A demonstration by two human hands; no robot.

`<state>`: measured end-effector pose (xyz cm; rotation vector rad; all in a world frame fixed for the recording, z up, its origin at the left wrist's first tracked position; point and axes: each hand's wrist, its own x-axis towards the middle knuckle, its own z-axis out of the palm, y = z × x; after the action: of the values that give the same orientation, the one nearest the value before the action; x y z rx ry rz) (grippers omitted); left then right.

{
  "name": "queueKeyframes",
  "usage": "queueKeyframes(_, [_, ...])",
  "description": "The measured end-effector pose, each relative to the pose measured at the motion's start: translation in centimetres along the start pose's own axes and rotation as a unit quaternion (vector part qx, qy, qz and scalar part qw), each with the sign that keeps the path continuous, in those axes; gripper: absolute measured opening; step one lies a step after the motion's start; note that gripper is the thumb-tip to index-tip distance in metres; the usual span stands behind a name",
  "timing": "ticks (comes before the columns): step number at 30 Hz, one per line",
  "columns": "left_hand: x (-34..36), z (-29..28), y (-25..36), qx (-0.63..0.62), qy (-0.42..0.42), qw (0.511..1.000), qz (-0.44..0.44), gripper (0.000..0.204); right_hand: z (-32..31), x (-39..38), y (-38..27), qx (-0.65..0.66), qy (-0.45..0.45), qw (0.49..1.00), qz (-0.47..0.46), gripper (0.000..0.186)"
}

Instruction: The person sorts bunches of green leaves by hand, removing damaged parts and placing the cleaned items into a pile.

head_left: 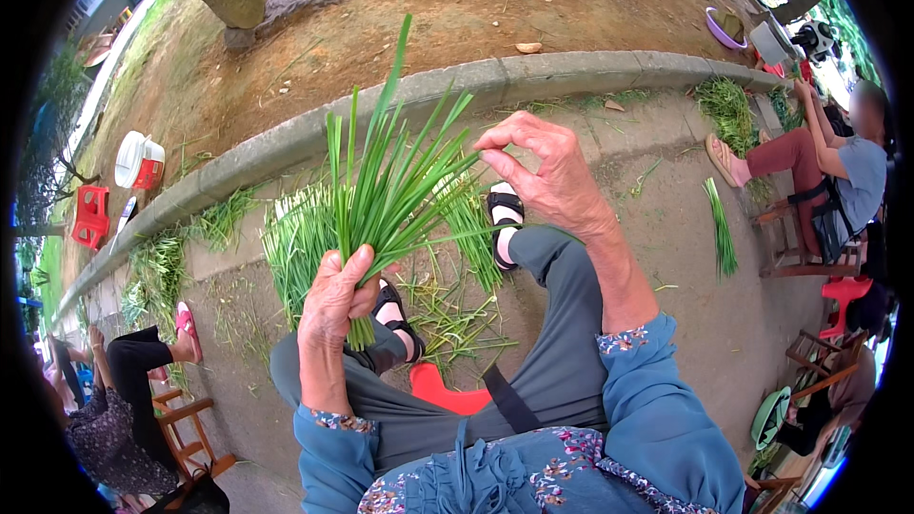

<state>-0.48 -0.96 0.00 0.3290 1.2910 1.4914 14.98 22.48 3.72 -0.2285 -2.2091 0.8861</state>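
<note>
The left hand, forearm rising from the lower edge, is wrapped around the lower stalks of a fan-shaped bunch of long, narrow green leaves, thumb uppermost. The right hand is raised, fingers directed leftward, thumb and forefinger pinching leaf tips at the bunch's right edge. Held before the lap, the bunch points away from the body, long axis leaning slightly right, stalk ends protruding below the left fist.
</note>
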Motion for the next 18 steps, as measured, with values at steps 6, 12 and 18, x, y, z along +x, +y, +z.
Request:
queueKeyframes(6, [0.1,-0.2,-0.1,-0.001,-0.007,1.000,-0.001,0.033,0.5,-0.1,0.0,-0.075,0.011,0.997,-0.035,0.011])
queueKeyframes(12, [0.1,-0.3,-0.1,0.008,-0.024,1.000,-0.002,0.034,1.6,-0.5,0.0,-0.210,0.044,0.976,-0.046,0.013])
queueKeyframes(18, [0.2,0.6,0.0,0.055,-0.045,0.997,-0.011,0.035,2.4,-0.8,-0.1,-0.113,0.100,0.985,0.088,0.011])
